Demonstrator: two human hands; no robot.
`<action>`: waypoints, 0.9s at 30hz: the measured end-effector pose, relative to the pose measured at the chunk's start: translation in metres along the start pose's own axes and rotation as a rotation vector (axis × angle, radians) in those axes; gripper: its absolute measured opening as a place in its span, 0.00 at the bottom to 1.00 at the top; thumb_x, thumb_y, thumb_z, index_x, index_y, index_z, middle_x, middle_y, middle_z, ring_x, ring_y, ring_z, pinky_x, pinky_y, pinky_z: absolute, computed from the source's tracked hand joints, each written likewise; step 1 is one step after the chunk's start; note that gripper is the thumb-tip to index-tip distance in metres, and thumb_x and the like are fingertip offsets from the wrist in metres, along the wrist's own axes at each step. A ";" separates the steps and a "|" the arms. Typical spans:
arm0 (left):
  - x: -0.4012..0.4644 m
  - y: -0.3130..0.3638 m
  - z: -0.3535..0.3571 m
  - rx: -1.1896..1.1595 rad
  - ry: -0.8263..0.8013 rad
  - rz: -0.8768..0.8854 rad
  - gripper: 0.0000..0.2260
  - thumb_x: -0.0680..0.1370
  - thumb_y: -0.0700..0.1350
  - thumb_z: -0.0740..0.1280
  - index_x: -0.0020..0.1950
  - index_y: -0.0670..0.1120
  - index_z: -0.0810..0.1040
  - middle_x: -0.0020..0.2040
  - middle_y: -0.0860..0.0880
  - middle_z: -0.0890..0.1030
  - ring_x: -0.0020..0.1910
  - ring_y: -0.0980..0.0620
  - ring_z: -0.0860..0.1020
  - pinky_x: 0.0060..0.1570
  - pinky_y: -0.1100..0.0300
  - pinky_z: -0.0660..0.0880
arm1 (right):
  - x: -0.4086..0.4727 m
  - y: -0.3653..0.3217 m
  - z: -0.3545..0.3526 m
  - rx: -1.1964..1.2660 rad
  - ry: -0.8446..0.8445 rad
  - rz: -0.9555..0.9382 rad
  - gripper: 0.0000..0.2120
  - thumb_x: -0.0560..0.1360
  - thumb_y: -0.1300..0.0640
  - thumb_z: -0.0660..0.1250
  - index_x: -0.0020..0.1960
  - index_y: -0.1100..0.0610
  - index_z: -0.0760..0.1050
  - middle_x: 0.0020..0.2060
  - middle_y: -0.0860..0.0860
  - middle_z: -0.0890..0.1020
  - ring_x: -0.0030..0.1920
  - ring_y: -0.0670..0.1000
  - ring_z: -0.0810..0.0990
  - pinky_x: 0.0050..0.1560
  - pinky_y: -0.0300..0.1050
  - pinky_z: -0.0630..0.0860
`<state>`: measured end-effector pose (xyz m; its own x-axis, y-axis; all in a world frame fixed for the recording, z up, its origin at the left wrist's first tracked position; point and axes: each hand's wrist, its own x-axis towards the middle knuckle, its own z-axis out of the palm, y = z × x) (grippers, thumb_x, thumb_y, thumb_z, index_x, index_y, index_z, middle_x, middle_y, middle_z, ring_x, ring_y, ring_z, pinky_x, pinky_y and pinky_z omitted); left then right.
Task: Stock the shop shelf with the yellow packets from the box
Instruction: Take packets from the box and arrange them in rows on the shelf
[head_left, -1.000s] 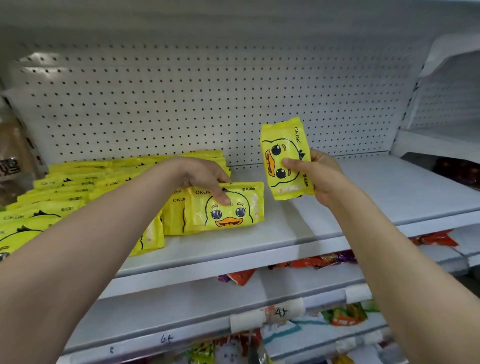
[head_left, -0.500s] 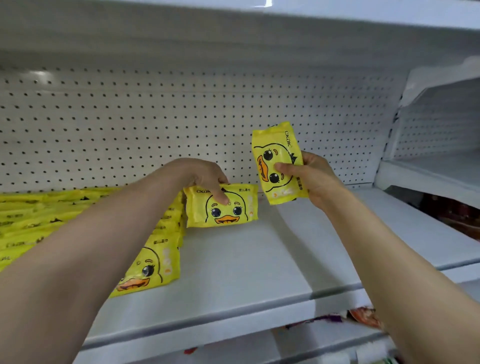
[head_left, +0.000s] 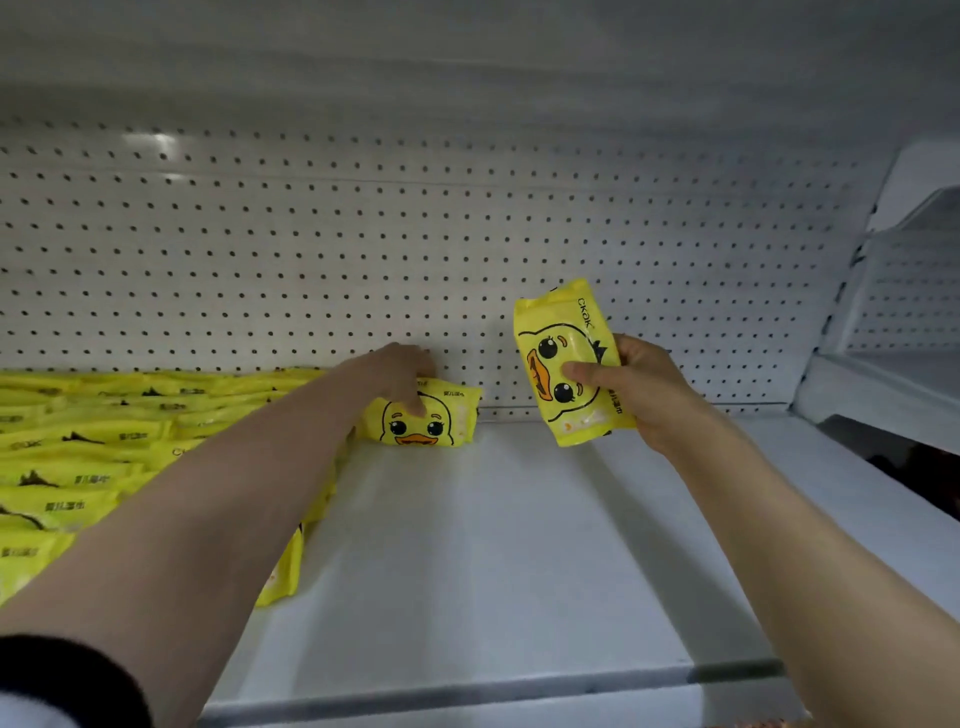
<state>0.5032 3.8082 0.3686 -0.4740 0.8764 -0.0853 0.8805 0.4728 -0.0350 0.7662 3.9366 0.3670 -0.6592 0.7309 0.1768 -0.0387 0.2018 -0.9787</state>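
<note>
Left hand (head_left: 397, 371) is pressing curled fingers onto a duck packet (head_left: 423, 418), seating it against the far pegboard (head_left: 363, 249). Right hand (head_left: 631, 392) is gripping an upright packet (head_left: 563, 353) above the shelf (head_left: 519, 545), probably next in line.

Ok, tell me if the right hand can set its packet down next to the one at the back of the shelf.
Probably yes. The right hand holds its packet just above bare shelf, right of the standing packet that the left hand grips. Nothing lies between.
</note>
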 end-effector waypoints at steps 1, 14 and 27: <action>0.002 -0.003 0.002 -0.012 0.004 -0.016 0.32 0.72 0.52 0.75 0.73 0.48 0.68 0.71 0.47 0.69 0.69 0.46 0.68 0.66 0.52 0.68 | 0.002 0.001 -0.001 0.000 -0.003 0.000 0.14 0.69 0.61 0.78 0.53 0.55 0.81 0.46 0.51 0.87 0.46 0.55 0.87 0.41 0.50 0.81; 0.001 -0.015 0.024 0.276 0.424 -0.098 0.30 0.70 0.55 0.76 0.66 0.46 0.68 0.64 0.47 0.73 0.63 0.46 0.71 0.59 0.54 0.70 | 0.024 0.007 0.013 -0.035 -0.045 -0.003 0.14 0.69 0.61 0.77 0.53 0.54 0.82 0.45 0.50 0.87 0.46 0.52 0.87 0.46 0.50 0.83; -0.039 -0.013 -0.022 -0.680 0.384 0.209 0.21 0.70 0.60 0.74 0.60 0.57 0.76 0.56 0.58 0.79 0.56 0.62 0.76 0.56 0.61 0.73 | 0.057 0.007 0.065 -0.684 -0.292 -0.117 0.19 0.61 0.56 0.83 0.48 0.49 0.80 0.46 0.47 0.84 0.47 0.49 0.83 0.46 0.42 0.79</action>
<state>0.5104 3.7699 0.3948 -0.3789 0.8648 0.3295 0.8114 0.1392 0.5677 0.6796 3.9370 0.3639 -0.8557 0.4963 0.1468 0.2920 0.6971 -0.6548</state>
